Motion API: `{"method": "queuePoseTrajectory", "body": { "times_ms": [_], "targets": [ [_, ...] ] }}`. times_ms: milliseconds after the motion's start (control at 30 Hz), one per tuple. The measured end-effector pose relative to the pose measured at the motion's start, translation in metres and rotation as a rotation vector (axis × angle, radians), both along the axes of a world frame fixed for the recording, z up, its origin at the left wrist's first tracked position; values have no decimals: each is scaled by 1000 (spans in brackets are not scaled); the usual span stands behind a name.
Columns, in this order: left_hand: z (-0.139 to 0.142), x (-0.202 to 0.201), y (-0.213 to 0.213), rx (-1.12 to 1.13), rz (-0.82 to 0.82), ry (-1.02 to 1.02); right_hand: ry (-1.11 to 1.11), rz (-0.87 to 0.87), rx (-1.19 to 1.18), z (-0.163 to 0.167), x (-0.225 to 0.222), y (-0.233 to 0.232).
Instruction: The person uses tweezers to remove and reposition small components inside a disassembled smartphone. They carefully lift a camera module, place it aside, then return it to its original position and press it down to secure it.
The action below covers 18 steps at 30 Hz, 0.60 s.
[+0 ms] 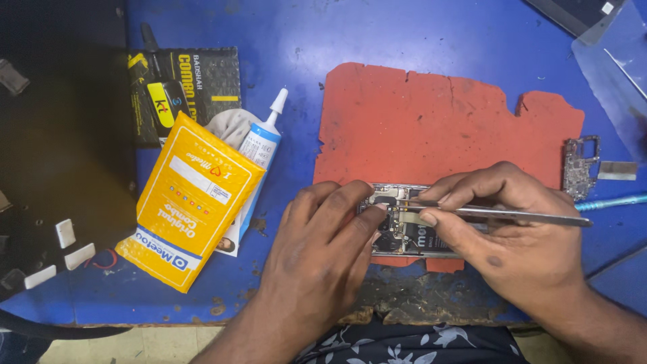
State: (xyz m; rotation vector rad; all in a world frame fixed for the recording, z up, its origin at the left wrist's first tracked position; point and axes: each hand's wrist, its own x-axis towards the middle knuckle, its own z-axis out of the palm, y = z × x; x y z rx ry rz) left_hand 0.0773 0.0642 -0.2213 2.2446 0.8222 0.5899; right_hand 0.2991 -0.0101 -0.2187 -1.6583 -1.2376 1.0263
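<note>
Right hand holds tweezers (inside opened phone).

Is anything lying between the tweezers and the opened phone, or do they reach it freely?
Nothing visible blocks them. The right hand holds the tweezers, whose tip sits right over the opened phone on the red mat. The left hand presses on the phone's left end, beside the tip, not across it.
</note>
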Motion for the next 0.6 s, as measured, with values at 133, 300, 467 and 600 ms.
{"method": "queuePoseTrajectory", "body": {
  "times_ms": [133, 300, 467, 600],
  "targets": [
    [0, 1, -1, -7, 8, -1, 60, 6, -4, 1, 1, 1],
    [-1, 3, -2, 9, 13, -8, 127, 4, 4, 0, 3, 0],
    [0, 4, -1, 6, 6, -4, 106, -16, -9, -1, 3, -1],
    [2, 5, 0, 5, 13, 4, 78, -7, 3, 0, 4, 0]
  ]
}}
